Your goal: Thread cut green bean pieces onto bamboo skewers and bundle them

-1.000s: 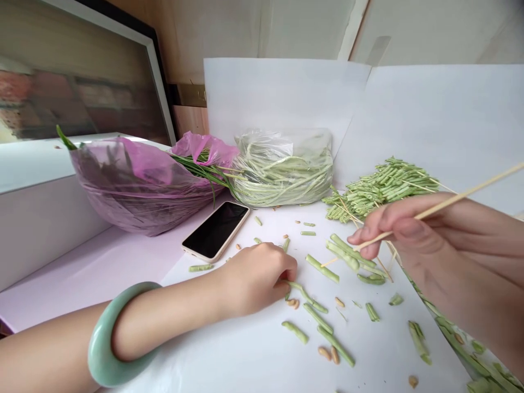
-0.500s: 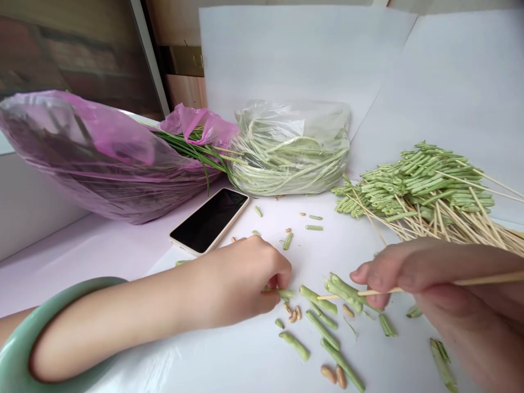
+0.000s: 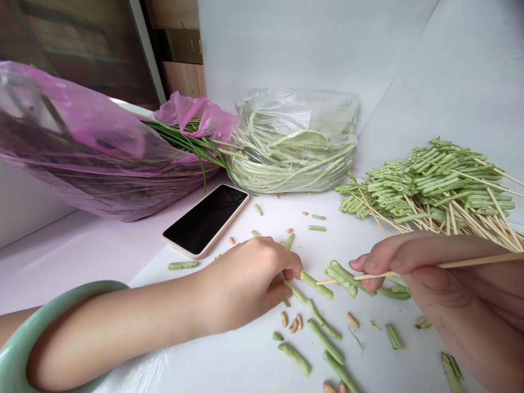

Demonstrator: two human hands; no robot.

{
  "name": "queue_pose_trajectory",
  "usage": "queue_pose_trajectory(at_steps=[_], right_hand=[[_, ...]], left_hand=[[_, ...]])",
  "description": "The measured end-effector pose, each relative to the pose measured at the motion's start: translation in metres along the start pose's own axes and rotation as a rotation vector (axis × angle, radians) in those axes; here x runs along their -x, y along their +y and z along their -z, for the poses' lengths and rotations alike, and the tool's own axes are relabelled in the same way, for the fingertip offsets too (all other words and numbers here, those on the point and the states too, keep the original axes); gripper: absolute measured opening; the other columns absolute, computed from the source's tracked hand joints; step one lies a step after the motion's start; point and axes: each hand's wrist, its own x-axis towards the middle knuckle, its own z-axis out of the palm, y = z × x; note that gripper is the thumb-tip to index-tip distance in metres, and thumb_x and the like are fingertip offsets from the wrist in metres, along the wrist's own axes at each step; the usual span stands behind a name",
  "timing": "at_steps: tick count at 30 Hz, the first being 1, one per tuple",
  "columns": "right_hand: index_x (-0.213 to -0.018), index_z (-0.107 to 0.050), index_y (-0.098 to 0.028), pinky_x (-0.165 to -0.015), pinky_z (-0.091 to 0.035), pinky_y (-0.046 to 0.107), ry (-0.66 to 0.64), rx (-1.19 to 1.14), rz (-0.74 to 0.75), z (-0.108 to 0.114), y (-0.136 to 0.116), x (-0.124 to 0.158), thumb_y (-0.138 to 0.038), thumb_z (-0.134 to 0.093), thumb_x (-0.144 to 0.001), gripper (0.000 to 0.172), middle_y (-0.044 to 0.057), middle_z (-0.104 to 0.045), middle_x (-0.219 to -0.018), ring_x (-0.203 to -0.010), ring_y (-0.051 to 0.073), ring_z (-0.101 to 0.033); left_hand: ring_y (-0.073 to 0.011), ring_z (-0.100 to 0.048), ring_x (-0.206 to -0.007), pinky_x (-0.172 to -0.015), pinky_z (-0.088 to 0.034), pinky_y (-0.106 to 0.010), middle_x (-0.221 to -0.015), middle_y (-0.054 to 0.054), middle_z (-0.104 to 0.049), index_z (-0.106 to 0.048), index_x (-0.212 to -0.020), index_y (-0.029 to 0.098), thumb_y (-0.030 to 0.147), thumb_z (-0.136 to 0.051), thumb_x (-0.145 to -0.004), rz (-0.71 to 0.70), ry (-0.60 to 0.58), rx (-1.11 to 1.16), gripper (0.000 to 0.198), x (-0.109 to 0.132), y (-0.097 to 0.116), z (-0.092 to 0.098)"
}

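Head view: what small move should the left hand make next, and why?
Probably slide the green bean piece at the left hand toward the tip of the bamboo skewer: those fingers touch that piece, and the right hand holds the skewer with its tip just beside it.

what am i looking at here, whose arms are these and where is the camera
This is no machine: a person is working with two bare hands, seen from a camera worn on their head. The left hand, wearing a pale green bangle, touches a short green bean piece on white paper. The right hand pinches a thin wooden skewer. Tan seeds lie among the pieces. Farther back are a bundle of skewers threaded with green bean pieces, a clear plastic bag of long pale green beans, a pink plastic bag and a black-screened phone.
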Motion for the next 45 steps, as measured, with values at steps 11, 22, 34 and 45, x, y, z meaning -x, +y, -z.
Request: queue_pose_trajectory(at_steps=[11,22,34,45], right_hand=[[-0.072,-0.068,-0.033,-0.050,-0.055,0.034,0.026,0.053,-0.044,-0.016,0.010,-0.002,-0.059,-0.060,-0.077,0.027,0.003,-0.062,-0.064,-0.068,0.027,-0.066],[-0.077,-0.068,-0.038,-0.046,-0.054,0.034,-0.021,0.097,-0.017,-0.020,0.003,0.002,-0.053,-0.057,-0.080,0.020,0.001,-0.064,-0.063,-0.065,0.028,-0.067],[-0.090,-0.059,-0.035,-0.055,-0.052,0.020,-0.153,-0.035,0.143,-0.013,-0.004,-0.003,-0.020,-0.049,-0.091,0.018,-0.009,-0.069,-0.079,-0.065,0.013,-0.066],[-0.087,-0.057,-0.033,-0.056,-0.052,0.018,-0.234,-0.065,0.115,-0.020,-0.015,-0.011,-0.022,-0.044,-0.094,0.018,-0.010,-0.068,-0.080,-0.068,0.011,-0.066]], left_hand=[[-0.0080,-0.056,-0.060,-0.055,-0.040,-0.018,-0.079,0.004,-0.066,-0.065,-0.090,0.020,0.013,-0.065,-0.071,0.204,-0.046,0.213,0.020,-0.003,0.000,0.003],[-0.0068,-0.059,-0.062,-0.057,-0.041,-0.016,-0.081,0.005,-0.069,-0.065,-0.089,0.019,0.006,-0.063,-0.071,0.173,-0.056,0.254,0.022,-0.004,-0.003,0.002],[-0.0083,-0.060,-0.063,-0.061,-0.041,-0.017,-0.074,0.003,-0.068,-0.067,-0.089,0.018,0.005,-0.062,-0.073,0.078,-0.022,0.112,0.022,-0.003,0.000,0.002],[-0.0114,-0.059,-0.070,-0.063,-0.040,-0.019,-0.072,0.002,-0.067,-0.070,-0.091,0.018,0.005,-0.060,-0.073,0.031,-0.014,0.057,0.024,-0.002,-0.001,0.001]])
